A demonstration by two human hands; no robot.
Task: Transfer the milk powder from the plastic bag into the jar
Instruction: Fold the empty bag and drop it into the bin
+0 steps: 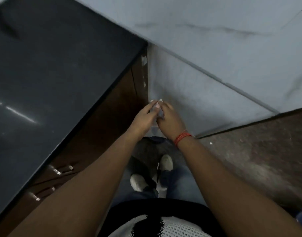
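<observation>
Two hands meet over floor, pinching clear plastic.
Left hand (143, 118) and right hand (169, 118) pinch small plastic bag (159, 113); dark counter (52, 74) left, white shoes (138, 182) below.

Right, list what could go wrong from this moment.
1. Both hands, left hand and right hand, pinch a small pale scrap out over the floor, away from the dark counter; if it slips it probably lands by the white shoes.
2. No jar or milk powder bag is in view, so the transfer may be stalled.
3. The picture is blurred, so what the scrap is cannot be told.
</observation>
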